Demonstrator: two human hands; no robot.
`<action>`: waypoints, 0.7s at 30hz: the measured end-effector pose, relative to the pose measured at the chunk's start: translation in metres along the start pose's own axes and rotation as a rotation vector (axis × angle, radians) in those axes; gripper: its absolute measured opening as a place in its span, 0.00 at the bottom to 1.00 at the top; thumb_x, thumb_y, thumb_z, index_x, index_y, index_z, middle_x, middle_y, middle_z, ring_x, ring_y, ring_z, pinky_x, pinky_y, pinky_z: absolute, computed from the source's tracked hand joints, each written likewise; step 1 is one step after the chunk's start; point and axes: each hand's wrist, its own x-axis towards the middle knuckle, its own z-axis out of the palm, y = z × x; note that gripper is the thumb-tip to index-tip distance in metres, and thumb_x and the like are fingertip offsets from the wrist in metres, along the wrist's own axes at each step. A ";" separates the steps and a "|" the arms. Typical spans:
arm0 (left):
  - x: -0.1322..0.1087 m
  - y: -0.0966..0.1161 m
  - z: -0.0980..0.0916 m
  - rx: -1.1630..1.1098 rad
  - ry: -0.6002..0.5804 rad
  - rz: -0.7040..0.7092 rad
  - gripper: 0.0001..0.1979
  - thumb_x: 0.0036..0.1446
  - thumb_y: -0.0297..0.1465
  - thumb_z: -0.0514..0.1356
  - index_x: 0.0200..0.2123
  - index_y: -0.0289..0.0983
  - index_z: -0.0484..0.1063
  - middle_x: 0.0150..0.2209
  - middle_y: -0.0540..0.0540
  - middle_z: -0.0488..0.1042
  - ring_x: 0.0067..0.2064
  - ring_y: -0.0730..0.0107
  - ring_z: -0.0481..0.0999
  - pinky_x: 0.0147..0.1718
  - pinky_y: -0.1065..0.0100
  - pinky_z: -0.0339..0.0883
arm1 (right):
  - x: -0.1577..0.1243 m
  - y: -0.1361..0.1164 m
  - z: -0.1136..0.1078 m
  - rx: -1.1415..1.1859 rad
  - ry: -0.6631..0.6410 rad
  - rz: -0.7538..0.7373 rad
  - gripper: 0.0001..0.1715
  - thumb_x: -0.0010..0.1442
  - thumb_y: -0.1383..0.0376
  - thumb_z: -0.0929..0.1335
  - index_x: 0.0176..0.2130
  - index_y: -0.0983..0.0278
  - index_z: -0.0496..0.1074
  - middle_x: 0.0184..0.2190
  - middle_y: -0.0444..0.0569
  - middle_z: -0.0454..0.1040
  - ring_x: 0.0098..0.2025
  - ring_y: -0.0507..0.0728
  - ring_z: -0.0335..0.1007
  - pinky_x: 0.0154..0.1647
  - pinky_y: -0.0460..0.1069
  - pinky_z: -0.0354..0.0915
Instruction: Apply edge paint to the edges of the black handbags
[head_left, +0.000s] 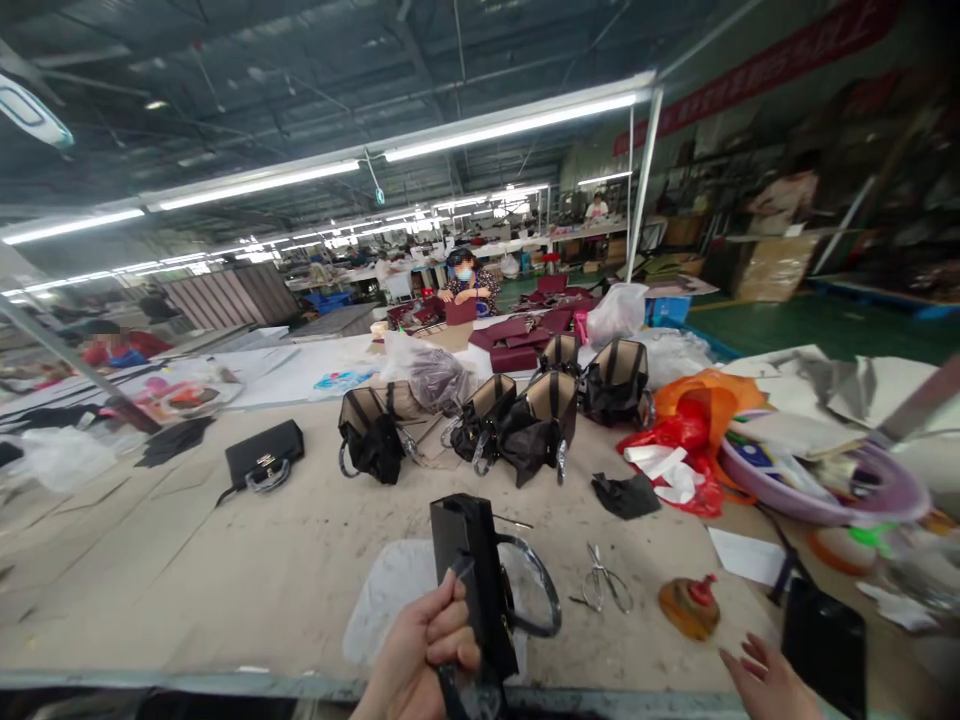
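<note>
Near the table's front edge, my left hand (pixel 439 640) is closed on a dark strap of a black handbag (pixel 469 560). The bag stands on its narrow side, with its wrapped handle curving out to the right. My right hand (pixel 769 680) is at the lower right with its fingers apart, holding nothing, below an amber bottle with a red cap (pixel 691 606) and left of a black flat piece (pixel 823 645). Silver scissors (pixel 600 582) lie between the bag and the bottle. Under the bag is a whitish translucent sheet (pixel 390 592).
Several black bags with open tan interiors (pixel 540 425) stand farther back. Another black handbag (pixel 264 455) lies at the left. A purple basin (pixel 892 495) and a red plastic bag (pixel 694 440) sit at the right. A person (pixel 469 290) sits across the table with maroon pieces (pixel 517 340).
</note>
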 end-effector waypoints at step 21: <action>0.011 -0.046 -0.006 0.397 -0.420 -0.208 0.15 0.54 0.41 0.67 0.28 0.36 0.69 0.12 0.62 0.48 0.14 0.85 0.38 0.17 0.76 0.47 | -0.177 -0.170 0.055 -0.370 -0.810 -0.551 0.15 0.54 0.74 0.66 0.43 0.70 0.75 0.40 0.58 0.77 0.44 0.63 0.74 0.47 0.53 0.66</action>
